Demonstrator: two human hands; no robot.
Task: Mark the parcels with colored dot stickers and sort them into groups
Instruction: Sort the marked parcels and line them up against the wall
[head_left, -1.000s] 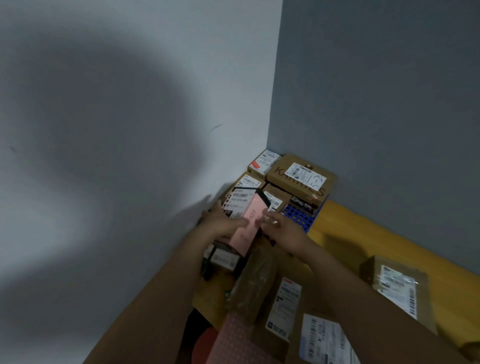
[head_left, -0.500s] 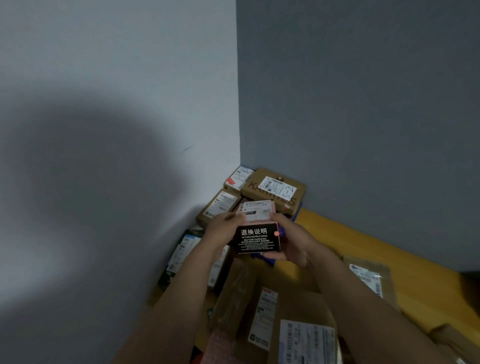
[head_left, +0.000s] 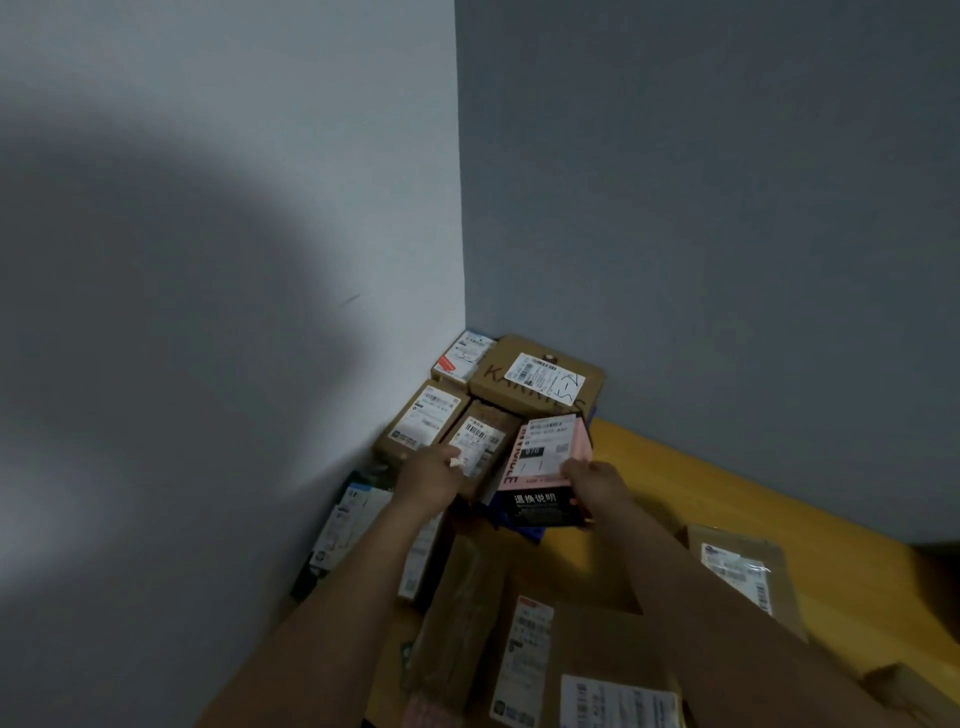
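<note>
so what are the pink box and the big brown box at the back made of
Pink box: probably printed paperboard, matte pink top, black end with white text, paper label. Big brown box: likely plain cardboard, dull brown, marker writing on it, white paper label.

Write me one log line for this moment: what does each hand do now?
right hand: grips pink box | left hand: at brown parcel, grip unclear | place: parcel pile

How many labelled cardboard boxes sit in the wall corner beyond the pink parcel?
4: the small box deepest in the corner, the large box beside it, the wall-side box nearer, and the middle box at the left hand. Others may lie hidden beneath.
</note>
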